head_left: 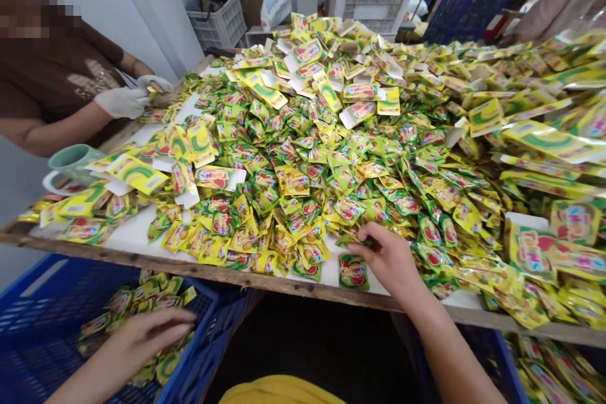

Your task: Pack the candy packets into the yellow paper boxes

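Small green and yellow packets with fruit pictures lie heaped across the table. Near the front edge, my right hand pinches a green packet between thumb and fingertips. Just below it, a green packet with a watermelon picture lies flat on the white surface. At the lower left, my left hand hovers over a blue crate with its fingers stretched out and somewhat blurred. Packed packets lie in that crate under the hand. Nothing shows in the left fingers.
Opened yellow boxes top the heap. A green mug stands on the table's left side. A person wearing white gloves works at the left. Another blue crate sits below the table's right edge; white crates stand behind.
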